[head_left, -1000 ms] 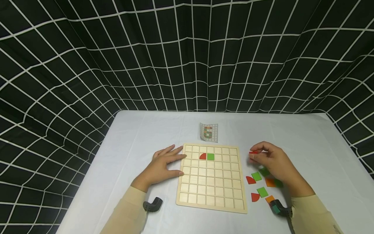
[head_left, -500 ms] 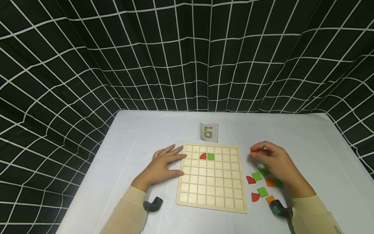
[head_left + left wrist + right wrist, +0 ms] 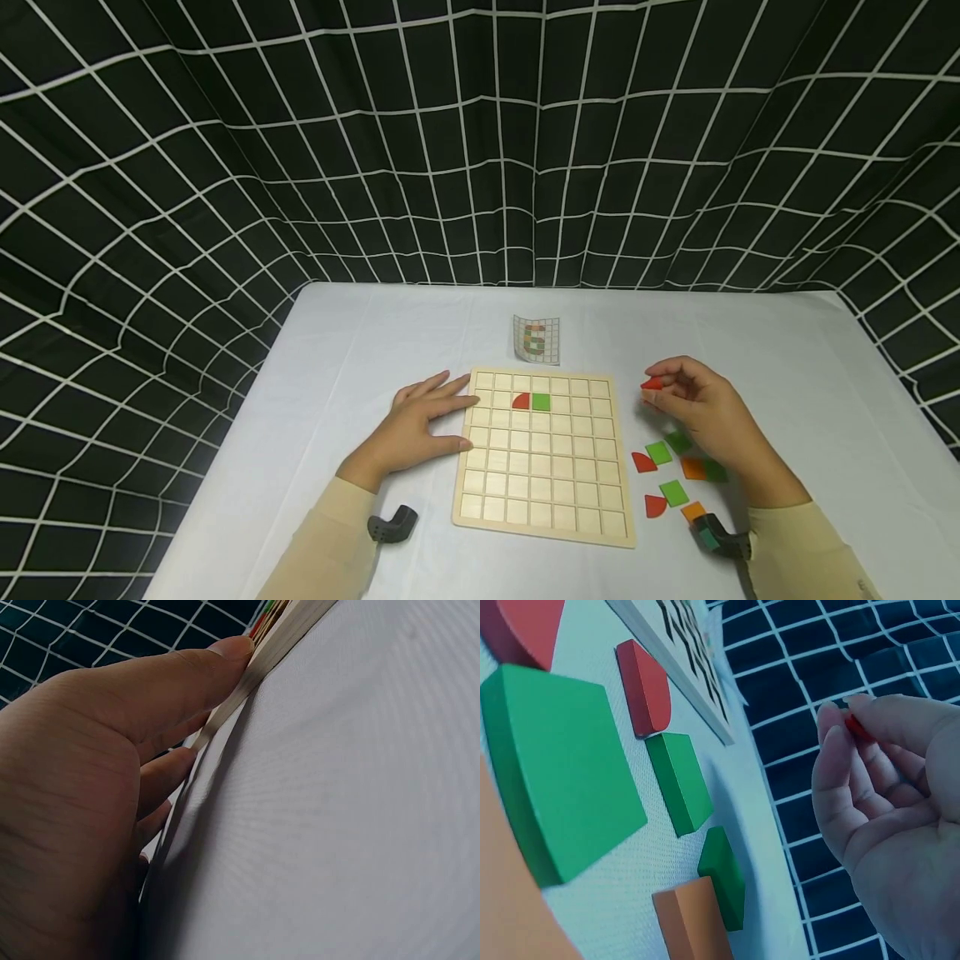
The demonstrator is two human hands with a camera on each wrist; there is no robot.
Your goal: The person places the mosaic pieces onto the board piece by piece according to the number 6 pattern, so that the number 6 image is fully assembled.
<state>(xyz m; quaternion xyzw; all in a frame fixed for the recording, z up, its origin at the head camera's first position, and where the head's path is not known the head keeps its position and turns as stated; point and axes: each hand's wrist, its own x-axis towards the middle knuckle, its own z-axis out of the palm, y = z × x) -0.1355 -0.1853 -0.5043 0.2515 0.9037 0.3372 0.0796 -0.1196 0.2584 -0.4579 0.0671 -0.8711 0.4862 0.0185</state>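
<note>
A wooden grid board (image 3: 540, 475) lies on the white table. In its upper rows a red quarter-circle tile (image 3: 521, 402) sits beside a green square tile (image 3: 541, 402). My left hand (image 3: 411, 429) touches the board's left edge with thumb and fingers extended; the left wrist view has the thumb (image 3: 202, 671) on the rim. Right of the board, my right hand (image 3: 701, 408) pinches a small red tile (image 3: 651, 384) above the table. Fingertips largely cover that tile (image 3: 859, 729) in the right wrist view, so its full shape is hidden.
Loose tiles lie between board and right forearm: red quarter-circles (image 3: 655, 506), green squares (image 3: 674, 492), an orange piece (image 3: 693, 468), and others partly under the wrist. A small curled sheet with a printed coloured pattern (image 3: 551, 342) lies behind the board. A black gridded curtain (image 3: 510, 142) surrounds the table.
The red tile has turned a little between my right fingertips, and that hand has shifted very slightly. My left hand and the board have stayed put.
</note>
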